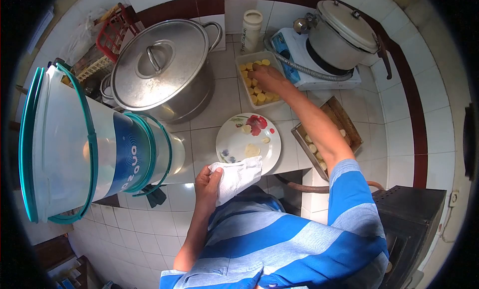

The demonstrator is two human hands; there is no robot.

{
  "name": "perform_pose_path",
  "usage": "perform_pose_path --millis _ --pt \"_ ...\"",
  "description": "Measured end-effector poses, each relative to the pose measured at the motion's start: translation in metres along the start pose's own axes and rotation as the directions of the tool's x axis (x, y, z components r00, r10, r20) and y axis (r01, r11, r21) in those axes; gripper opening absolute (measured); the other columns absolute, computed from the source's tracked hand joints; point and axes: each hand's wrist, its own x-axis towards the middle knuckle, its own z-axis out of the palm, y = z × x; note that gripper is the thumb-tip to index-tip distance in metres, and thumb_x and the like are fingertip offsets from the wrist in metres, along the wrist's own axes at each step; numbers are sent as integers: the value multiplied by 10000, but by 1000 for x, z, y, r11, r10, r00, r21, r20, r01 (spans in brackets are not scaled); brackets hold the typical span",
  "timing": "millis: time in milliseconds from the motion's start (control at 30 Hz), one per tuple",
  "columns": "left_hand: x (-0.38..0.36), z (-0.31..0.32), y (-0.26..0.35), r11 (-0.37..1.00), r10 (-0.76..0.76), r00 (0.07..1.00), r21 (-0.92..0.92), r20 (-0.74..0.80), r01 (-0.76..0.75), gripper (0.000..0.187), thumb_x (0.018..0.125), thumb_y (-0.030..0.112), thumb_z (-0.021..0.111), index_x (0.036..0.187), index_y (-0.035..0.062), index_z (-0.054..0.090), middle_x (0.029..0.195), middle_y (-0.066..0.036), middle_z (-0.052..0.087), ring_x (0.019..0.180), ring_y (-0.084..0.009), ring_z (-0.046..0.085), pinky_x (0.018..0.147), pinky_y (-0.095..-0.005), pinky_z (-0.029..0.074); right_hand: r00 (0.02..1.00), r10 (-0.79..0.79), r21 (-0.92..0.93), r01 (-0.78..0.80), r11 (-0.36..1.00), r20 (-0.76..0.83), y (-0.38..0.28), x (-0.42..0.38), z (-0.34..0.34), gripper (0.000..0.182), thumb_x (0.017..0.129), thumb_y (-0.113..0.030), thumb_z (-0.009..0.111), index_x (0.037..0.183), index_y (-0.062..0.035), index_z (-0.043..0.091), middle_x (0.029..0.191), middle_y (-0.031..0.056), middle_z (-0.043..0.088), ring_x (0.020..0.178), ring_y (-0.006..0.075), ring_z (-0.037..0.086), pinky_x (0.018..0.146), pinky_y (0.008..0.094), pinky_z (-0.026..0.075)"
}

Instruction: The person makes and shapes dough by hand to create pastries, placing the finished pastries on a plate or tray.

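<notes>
My left hand is closed on a white paper towel, which hangs over the near edge of a white plate with painted flowers. On the plate lie a flat pale piece and a few smaller bits. My right hand reaches into a clear plastic container holding several short, round yellow pieces. Its fingers are bent down among them, and their tips are hidden, so what they grip does not show. Below my right forearm sits a metal baking pan with pale round pieces in it.
A large lidded steel pot stands left of the plate, behind a translucent bucket with teal rims. At the back are a white canister and a pressure cooker on a stove. A black oven is near right.
</notes>
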Motion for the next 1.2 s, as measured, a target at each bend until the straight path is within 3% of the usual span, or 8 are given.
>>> perform_pose_path --millis 233,300,533,600,700,1000,1067,1200 --pt "1 -2 -2 1000 18 1000 5 5 -18 185 1044 154 618 1116 -13 648 958 -96 743 793 -103 697 696 -254 553 1000 7 -10 -7 1000 -19 4 -4 12 629 763 21 791 1356 -139 656 1514 241 520 1353 449 539 1125 505 457" --pt "1 -1 -2 1000 6 1000 -3 11 -6 185 1045 151 617 1120 -15 646 962 -97 743 793 -104 697 697 -252 553 956 -114 -61 102 993 -269 9 -11 21 491 787 10 718 1261 -116 677 1234 155 646 1139 385 660 957 459 551" --pt "7 13 11 999 42 998 -30 50 -40 150 1061 152 608 1094 7 634 939 -59 714 762 -65 646 666 -235 508 977 -60 22 66 998 -203 7 -13 17 490 790 3 742 1263 -89 655 1290 166 629 1222 390 625 991 461 531" --pt "16 16 18 988 147 987 33 69 -149 143 1065 165 612 1078 24 634 940 -31 696 787 -53 619 693 -232 490 967 254 595 -186 782 -31 -1 -23 1 456 805 -10 748 1245 -79 653 1266 170 634 1196 392 625 990 458 524" --pt "31 27 38 968 236 969 71 72 -241 141 1071 192 623 1053 53 634 942 16 663 837 -38 572 753 -226 460 953 114 248 -43 968 -279 -16 -57 -34 437 814 -34 761 1234 -69 646 1252 175 635 1155 394 628 968 453 519" --pt "126 89 98 978 103 989 168 107 -120 270 1081 313 594 1152 53 621 936 -19 638 846 -97 589 714 -279 487 783 347 442 -103 891 -516 -50 -178 -81 360 817 -89 808 1146 -28 675 1078 192 695 1002 409 678 858 456 544" --pt "161 115 97 970 244 955 -30 169 -243 284 1078 253 565 1236 22 614 1017 -68 677 883 -153 638 773 -324 526 749 415 484 -145 863 -517 -59 -201 -81 358 818 -108 815 1139 -28 680 1078 174 705 984 384 682 851 439 542" --pt "245 141 99 964 261 942 -7 212 -265 361 1056 222 587 1339 0 564 1089 -100 666 979 -218 651 783 -354 564 711 509 535 -218 816 -485 -75 -239 -69 351 817 -121 828 1127 -33 689 1068 150 717 977 349 696 839 412 545"
